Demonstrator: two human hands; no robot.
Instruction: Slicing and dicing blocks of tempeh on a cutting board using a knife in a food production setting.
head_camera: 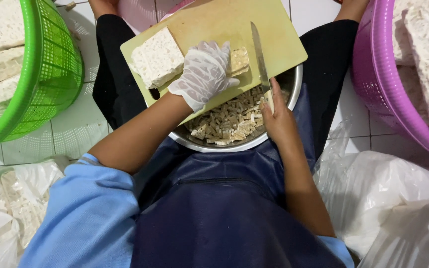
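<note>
My left hand (pixel 203 73), in a thin clear glove, presses down on a tempeh piece (pixel 239 60) lying on a yellow cutting board (pixel 224 25). A larger white tempeh block (pixel 157 57) rests on the board's left part. My right hand (pixel 276 116), bare, grips the handle of a knife (pixel 259 54) whose blade lies on the board just right of the held piece. The board sits over a metal bowl (pixel 289 99) filled with small cut tempeh pieces (pixel 229 121), in my lap.
A green basket (pixel 50 64) with tempeh slabs stands at the left, a purple basket (pixel 373 74) with more slabs at the right. White plastic bags (pixel 388 198) lie at the lower right and another bag (pixel 6 208) at the lower left on the tiled floor.
</note>
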